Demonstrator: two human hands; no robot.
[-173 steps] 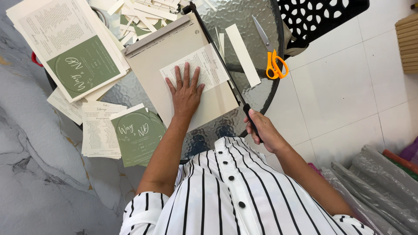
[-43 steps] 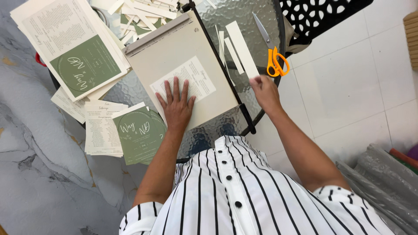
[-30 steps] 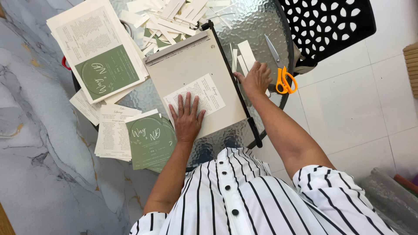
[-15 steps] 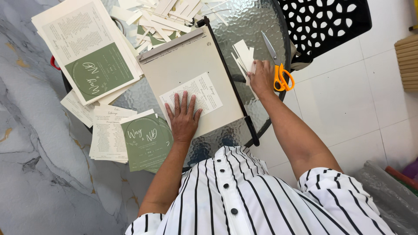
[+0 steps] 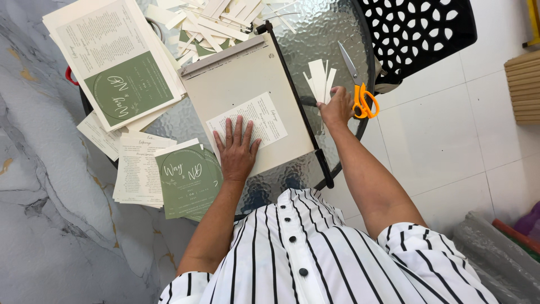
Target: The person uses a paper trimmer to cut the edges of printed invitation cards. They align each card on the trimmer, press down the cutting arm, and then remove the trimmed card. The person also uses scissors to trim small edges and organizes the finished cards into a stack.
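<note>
Left hand [image 5: 236, 151] lies flat and open, pinning the printed card [image 5: 247, 119] on the paper cutter [image 5: 242, 93]; right hand [image 5: 336, 107] pinches trimmed strips [image 5: 318, 79], best lifted clear of the scissors [image 5: 360, 90].

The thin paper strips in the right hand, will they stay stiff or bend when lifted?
The paper strips are narrow offcuts fanned out from the right hand, so they probably flex and slide apart easily. They look very light; a draught might scatter them. On the glass table they would likely lie flat, hard to pinch up.
</note>
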